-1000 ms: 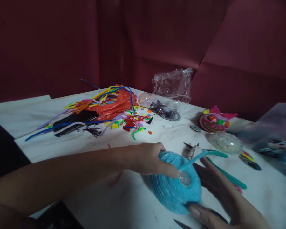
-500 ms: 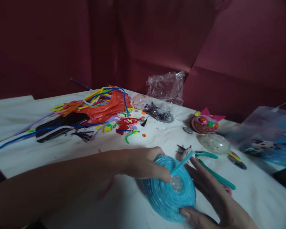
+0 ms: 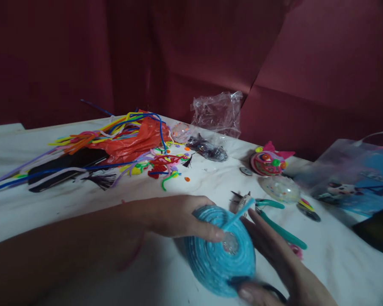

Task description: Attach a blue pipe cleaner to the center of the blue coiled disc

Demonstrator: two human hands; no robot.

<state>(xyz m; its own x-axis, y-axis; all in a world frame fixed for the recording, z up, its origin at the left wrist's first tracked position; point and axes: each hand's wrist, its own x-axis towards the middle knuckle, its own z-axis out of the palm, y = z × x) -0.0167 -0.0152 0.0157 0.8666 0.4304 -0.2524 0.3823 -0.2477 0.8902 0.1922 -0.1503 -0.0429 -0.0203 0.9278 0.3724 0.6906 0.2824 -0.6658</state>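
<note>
Both my hands hold a round blue ball (image 3: 218, 255) wrapped in coiled blue pipe cleaner, with a clear patch near its middle. My left hand (image 3: 178, 216) grips its upper left side, the thumb pressing near the clear patch. My right hand (image 3: 274, 263) cups its right and lower side. A loose blue pipe-cleaner end (image 3: 239, 212) sticks up from the ball toward the upper right. Green-handled pliers (image 3: 274, 221) lie just behind the ball on the white table (image 3: 83, 204).
A heap of coloured pipe cleaners and an orange plastic bag (image 3: 134, 140) lies at the back left beside a black flat object (image 3: 64, 168). A clear crumpled bag (image 3: 217, 112), a finished pink-and-red ball (image 3: 268, 163), a clear ball (image 3: 279, 189) and a blue printed bag (image 3: 357, 182) stand behind and right.
The view has shifted, so everything sits further left. My hands keep hold of the blue ball; my right hand has slid slightly lower around it.
</note>
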